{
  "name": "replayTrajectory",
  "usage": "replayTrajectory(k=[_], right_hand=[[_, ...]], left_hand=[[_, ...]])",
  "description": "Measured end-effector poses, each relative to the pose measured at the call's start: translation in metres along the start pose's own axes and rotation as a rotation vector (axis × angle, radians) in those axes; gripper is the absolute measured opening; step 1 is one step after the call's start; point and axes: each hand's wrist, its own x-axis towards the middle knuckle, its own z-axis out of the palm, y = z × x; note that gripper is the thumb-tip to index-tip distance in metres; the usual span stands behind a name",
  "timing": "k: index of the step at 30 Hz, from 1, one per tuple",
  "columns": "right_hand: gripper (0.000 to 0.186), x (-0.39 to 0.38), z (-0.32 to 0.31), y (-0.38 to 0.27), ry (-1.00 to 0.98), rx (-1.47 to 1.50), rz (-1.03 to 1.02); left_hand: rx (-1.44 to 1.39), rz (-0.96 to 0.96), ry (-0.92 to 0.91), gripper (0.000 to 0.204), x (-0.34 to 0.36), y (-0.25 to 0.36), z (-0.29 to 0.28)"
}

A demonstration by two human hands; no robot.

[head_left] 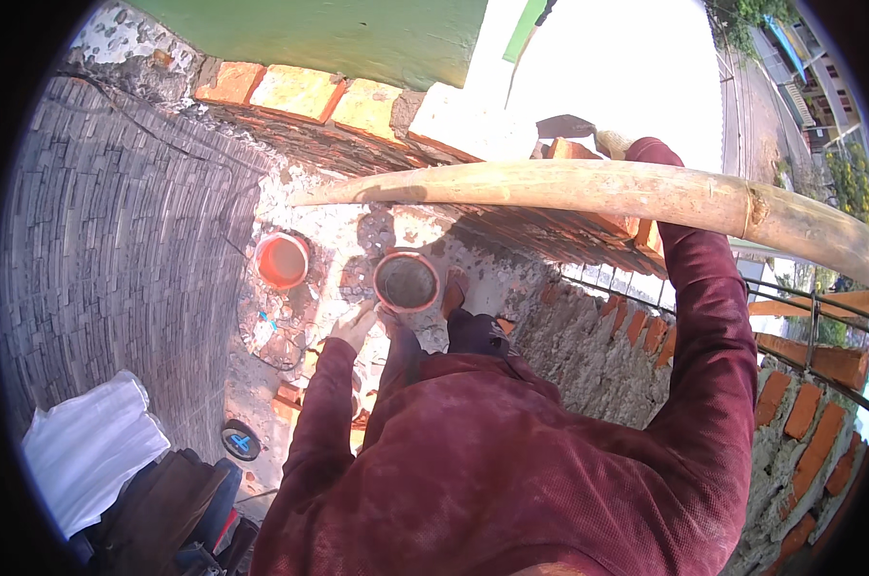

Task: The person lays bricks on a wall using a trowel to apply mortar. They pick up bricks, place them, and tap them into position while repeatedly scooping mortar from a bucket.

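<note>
My right hand (615, 144) reaches past a long pale bamboo pole (559, 186) and grips a dark trowel (564, 127) at the top of an orange brick wall (367, 110). The pole crosses in front of my right forearm. My left hand (353, 324) hangs low near my leg, its fingers apart with nothing visible in them. Just beyond it, by my feet, stands a round bucket (406, 283) with grey contents. An orange bucket (279, 259) stands to its left on the rubble-strewn floor.
A dark stone-patterned wall (127, 259) rises at left, with clothes and a white cloth (94, 446) below. A black round container (240, 440) sits nearby. A rough brick wall (809, 442) with rebar runs along the right. A green wall (338, 34) is above; a street lies beyond.
</note>
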Motion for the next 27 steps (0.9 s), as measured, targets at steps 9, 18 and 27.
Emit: replayTrajectory(k=[9,18,27], right_hand=[[0.021,-0.153,-0.071,0.038,0.058,0.28,0.044],[0.039,-0.185,0.141,-0.159,0.284,0.696,-0.171],[0.029,-0.057,0.142,-0.267,0.492,0.761,-0.289]], left_hand=[[-0.196,-0.075,-0.028,0.052,-0.029,-0.153,0.079],[0.797,0.099,-0.104,0.029,-0.059,-0.294,0.043],[-0.583,-0.013,0.252,0.052,-0.108,-0.206,-0.016]])
